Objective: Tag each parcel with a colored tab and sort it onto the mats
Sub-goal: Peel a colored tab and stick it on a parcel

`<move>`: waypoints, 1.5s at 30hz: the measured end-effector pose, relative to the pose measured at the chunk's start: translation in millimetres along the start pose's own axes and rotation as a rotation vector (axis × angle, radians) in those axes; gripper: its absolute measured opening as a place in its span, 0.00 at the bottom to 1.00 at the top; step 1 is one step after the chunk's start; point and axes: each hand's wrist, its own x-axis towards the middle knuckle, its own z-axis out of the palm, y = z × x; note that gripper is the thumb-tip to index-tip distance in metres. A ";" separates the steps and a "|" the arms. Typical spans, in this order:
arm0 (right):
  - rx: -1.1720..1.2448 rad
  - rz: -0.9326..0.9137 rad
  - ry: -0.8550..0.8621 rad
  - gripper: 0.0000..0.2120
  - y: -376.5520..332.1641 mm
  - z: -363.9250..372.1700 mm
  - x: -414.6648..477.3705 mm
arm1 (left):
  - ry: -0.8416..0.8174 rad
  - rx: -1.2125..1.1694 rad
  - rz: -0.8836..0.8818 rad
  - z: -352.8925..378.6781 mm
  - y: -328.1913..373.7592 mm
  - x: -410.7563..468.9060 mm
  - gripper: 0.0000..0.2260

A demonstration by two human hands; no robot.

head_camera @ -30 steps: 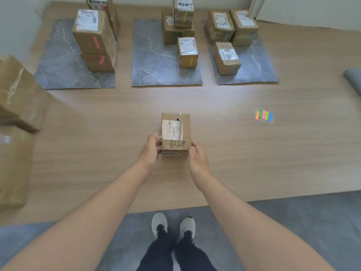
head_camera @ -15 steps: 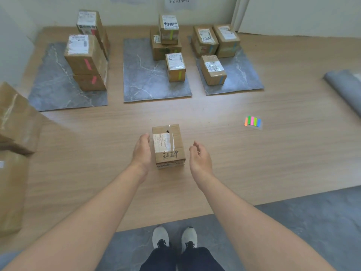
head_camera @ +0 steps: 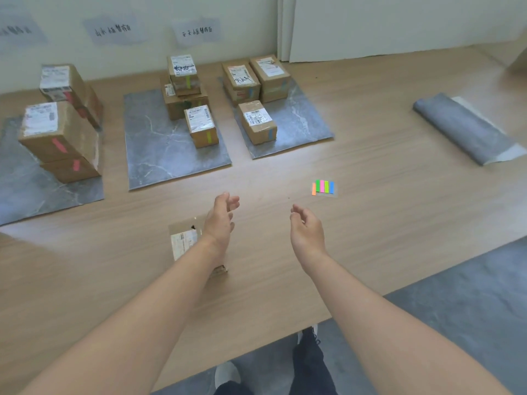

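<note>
Hands: left hand (head_camera: 221,220) and right hand (head_camera: 306,226) apart, loose, empty.
Around: colored tabs (head_camera: 323,187) beyond the right hand.
Hidden: parcel (head_camera: 184,242) partly under the left wrist.

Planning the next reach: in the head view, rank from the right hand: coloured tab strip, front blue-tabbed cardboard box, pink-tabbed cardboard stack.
From the right hand:
1. Coloured tab strip, ahead-right.
2. Front blue-tabbed cardboard box, right mat.
3. Pink-tabbed cardboard stack, far-left mat.

Parcel (head_camera: 182,243) half hidden behind left forearm; wall labels (head_camera: 196,31) blurred, unreadable.
</note>
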 end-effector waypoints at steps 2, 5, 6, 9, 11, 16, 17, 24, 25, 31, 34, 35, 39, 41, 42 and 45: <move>-0.001 0.016 -0.006 0.17 3.9 -16.9 20.5 | -0.025 0.013 -0.019 27.5 -1.2 9.3 0.23; -0.003 0.038 -0.017 0.17 9.2 -43.5 54.9 | -0.029 0.017 -0.058 69.8 -2.0 25.2 0.23; -0.005 0.041 -0.018 0.17 10.4 -52.0 67.0 | -0.028 0.020 -0.069 83.3 -2.4 31.2 0.23; -0.012 0.050 -0.029 0.15 12.6 -78.4 101.5 | -0.010 0.032 -0.111 121.8 -4.8 48.1 0.23; -0.037 0.043 -0.047 0.14 14.6 -95.0 122.8 | -0.007 0.035 -0.128 146.2 -5.6 58.5 0.23; -0.089 0.046 -0.073 0.15 19.8 -126.5 166.4 | -0.018 0.029 -0.160 193.6 -12.5 75.4 0.22; -0.101 0.044 -0.083 0.16 21.1 -130.3 172.2 | -0.025 0.034 -0.168 200.4 -14.2 78.2 0.22; -0.295 0.068 -0.143 0.19 36.6 -141.8 217.3 | -0.082 0.073 -0.212 233.9 -22.5 102.7 0.21; -0.340 0.048 -0.154 0.18 38.2 -142.1 224.7 | -0.085 0.095 -0.203 237.6 -23.9 106.7 0.20; -0.583 -0.108 -0.203 0.13 45.5 -133.7 273.6 | -0.102 0.074 -0.233 252.8 -25.6 134.5 0.19; -0.682 -0.136 -0.249 0.15 45.8 -128.7 292.8 | -0.111 0.038 -0.269 259.3 -25.3 143.3 0.18; -0.721 -0.150 -0.267 0.17 45.3 -127.6 298.2 | -0.110 0.034 -0.275 261.3 -25.1 145.7 0.18; -0.795 -0.158 -0.283 0.17 40.7 -123.7 310.9 | -0.117 0.041 -0.297 265.5 -24.6 150.4 0.19; -0.807 -0.151 -0.299 0.16 37.7 -122.9 313.8 | -0.136 0.059 -0.290 266.7 -23.9 149.3 0.19; -0.810 -0.143 -0.303 0.15 36.0 -123.1 315.5 | -0.142 0.074 -0.277 266.9 -25.5 149.9 0.19; -0.827 -0.131 -0.317 0.12 32.6 -124.1 322.6 | -0.105 0.236 -0.095 262.8 -32.2 154.7 0.14</move>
